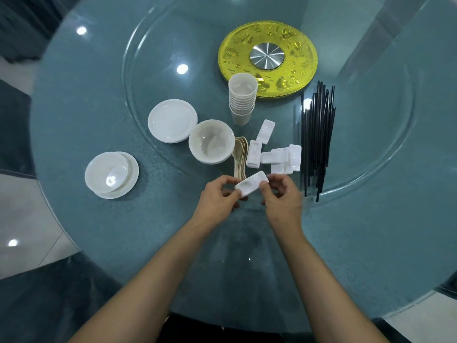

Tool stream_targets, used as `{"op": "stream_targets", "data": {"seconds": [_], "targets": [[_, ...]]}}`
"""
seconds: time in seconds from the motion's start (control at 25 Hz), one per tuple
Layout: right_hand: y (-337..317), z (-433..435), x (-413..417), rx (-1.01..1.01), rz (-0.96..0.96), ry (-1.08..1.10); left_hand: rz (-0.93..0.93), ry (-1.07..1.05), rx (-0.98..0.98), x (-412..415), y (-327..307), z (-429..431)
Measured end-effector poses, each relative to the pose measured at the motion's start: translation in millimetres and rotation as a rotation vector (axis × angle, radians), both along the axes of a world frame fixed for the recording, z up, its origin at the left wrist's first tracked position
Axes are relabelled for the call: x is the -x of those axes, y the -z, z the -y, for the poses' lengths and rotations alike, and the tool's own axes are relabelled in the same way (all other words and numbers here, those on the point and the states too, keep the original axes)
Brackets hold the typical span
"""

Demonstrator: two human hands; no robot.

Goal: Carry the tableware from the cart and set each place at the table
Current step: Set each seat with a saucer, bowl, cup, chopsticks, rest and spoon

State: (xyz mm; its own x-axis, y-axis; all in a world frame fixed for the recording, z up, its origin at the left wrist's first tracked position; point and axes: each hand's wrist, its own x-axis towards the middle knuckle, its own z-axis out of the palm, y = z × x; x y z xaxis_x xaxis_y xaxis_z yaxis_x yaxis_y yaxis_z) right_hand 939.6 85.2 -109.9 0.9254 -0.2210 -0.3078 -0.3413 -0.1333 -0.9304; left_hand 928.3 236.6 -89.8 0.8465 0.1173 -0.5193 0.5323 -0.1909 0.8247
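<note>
My left hand (pixel 217 198) and my right hand (pixel 282 196) together hold one white rectangular chopstick rest (pixel 251 185) just above the table's near edge. Behind it lie several more white rests (pixel 279 157) in a loose heap. A stack of cream spoons (pixel 239 154) lies beside a stack of white bowls (pixel 211 141). A stack of white plates (pixel 171 121) sits further left. A bowl on a plate (pixel 111 174) stands alone at the left. A tall stack of white cups (pixel 242 100) stands behind. Black chopsticks (pixel 317 134) lie bundled at the right.
The round table (pixel 99 95) has a blue-green glass top with a raised glass turntable (pixel 371 157) bearing most of the tableware. A gold disc with a steel hub (pixel 268 58) marks its centre. Tiled floor shows at the left and lower right.
</note>
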Motion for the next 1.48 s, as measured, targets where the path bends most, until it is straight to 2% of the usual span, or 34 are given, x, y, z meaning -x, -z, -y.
{"op": "stream_targets", "data": {"seconds": [0.24,0.4,0.6,0.92,1.2,1.48], "targets": [[10.0,-30.7,12.6,-0.014,-0.069,-0.198,-0.048,-0.063,0.023,18.5,0.6,-17.8],[14.0,-53.7,20.2,-0.011,-0.145,-0.250,-0.074,-0.107,-0.013,35.8,5.5,-39.6],[11.8,-88.5,27.5,0.087,-0.087,-0.381,-0.068,-0.208,-0.046,56.7,14.1,-68.8],[17.3,-140.9,36.6,0.124,-0.105,-0.589,-0.018,-0.493,0.022,78.6,26.6,-114.6],[26.2,-177.2,40.0,0.236,-0.157,-0.599,-0.093,-0.641,0.049,90.7,43.5,-146.8],[38.5,-206.9,32.2,0.312,-0.225,-0.605,-0.154,-0.635,0.052,87.6,49.4,-171.2]]}}
